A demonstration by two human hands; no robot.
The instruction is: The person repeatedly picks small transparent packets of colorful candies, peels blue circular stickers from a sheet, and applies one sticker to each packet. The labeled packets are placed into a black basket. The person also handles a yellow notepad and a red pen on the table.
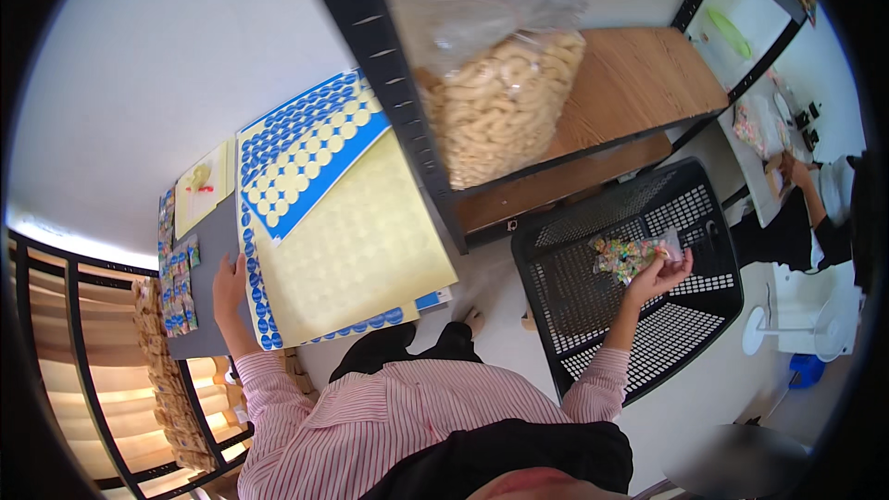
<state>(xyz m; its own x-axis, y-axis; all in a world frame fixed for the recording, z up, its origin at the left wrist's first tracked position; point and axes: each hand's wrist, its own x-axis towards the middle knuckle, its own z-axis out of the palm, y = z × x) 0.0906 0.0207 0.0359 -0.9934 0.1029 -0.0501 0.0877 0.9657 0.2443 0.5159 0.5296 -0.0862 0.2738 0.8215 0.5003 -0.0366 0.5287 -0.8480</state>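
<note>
My right hand [659, 280] reaches over a black plastic basket [607, 333] with slotted walls. Its fingers pinch a small clear bag of colourful sweets [626, 257]; whether other bags lie beneath it I cannot tell. To the left, my left hand [230, 289] rests at the grey tabletop [215, 245], thumb apart and nothing in it. Right beside that hand lie large sheets of round blue stickers [306, 176], partly covered by a cream backing sheet [356, 259]. Several small filled packets [178, 287] sit in rows beyond the hand.
A black metal shelf post [380, 65] rises between table and basket. On its wooden shelf [639, 83] stands a big clear bag of curled puffed snacks [505, 111]. Far right, another person's hand [792, 168] is near a bag of colourful pieces [759, 125]. A white fan [820, 329] stands below.
</note>
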